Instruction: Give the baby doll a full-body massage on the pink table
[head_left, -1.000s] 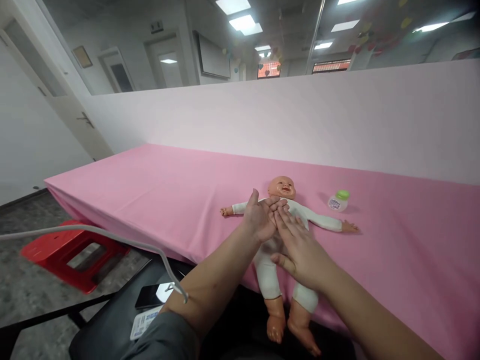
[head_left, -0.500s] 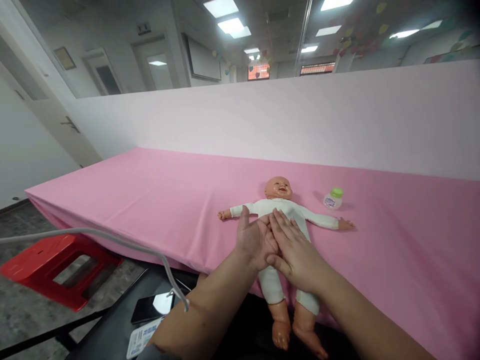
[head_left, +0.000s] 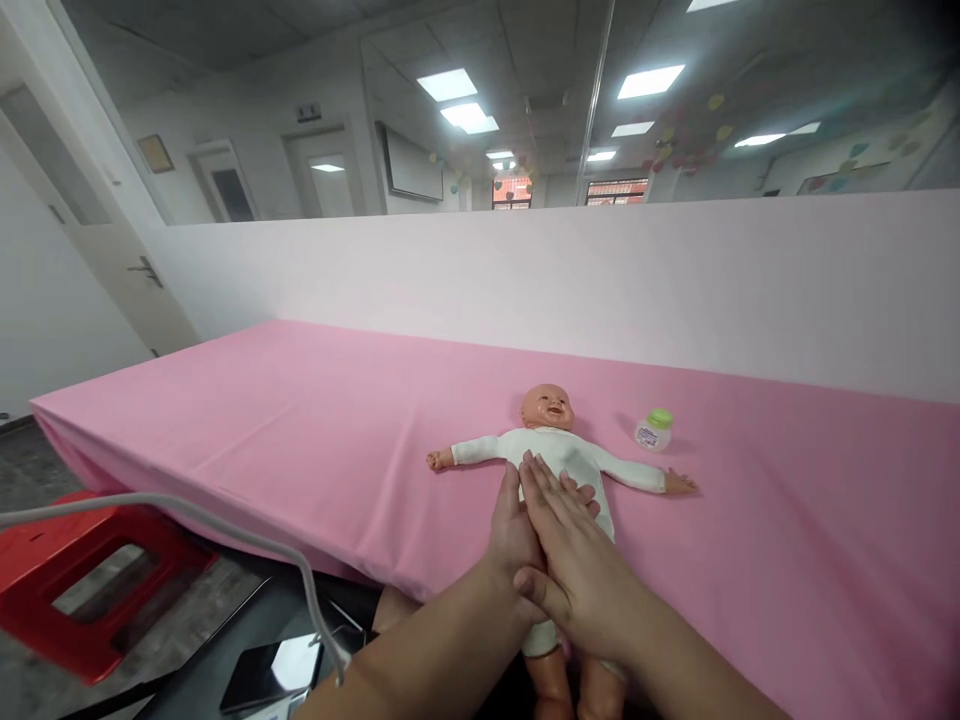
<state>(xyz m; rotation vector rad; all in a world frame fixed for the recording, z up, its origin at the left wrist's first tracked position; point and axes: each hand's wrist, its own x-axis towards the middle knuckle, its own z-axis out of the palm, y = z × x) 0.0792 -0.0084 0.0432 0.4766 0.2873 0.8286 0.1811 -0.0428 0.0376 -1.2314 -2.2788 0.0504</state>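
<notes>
I note the right hand (head_left: 576, 550) laid over the left hand (head_left: 514, 542), both flat, fingers extended; the doll (head_left: 553, 444) lies beneath, its head (head_left: 547, 407) beyond.

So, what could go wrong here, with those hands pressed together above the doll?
The doll might slip: its legs seem to reach past the table edge.

The jar stands near the doll's outstretched arm, so a sideways swing of the right hand could perhaps tip it.

The cable runs close to the left forearm and may snag.
</notes>
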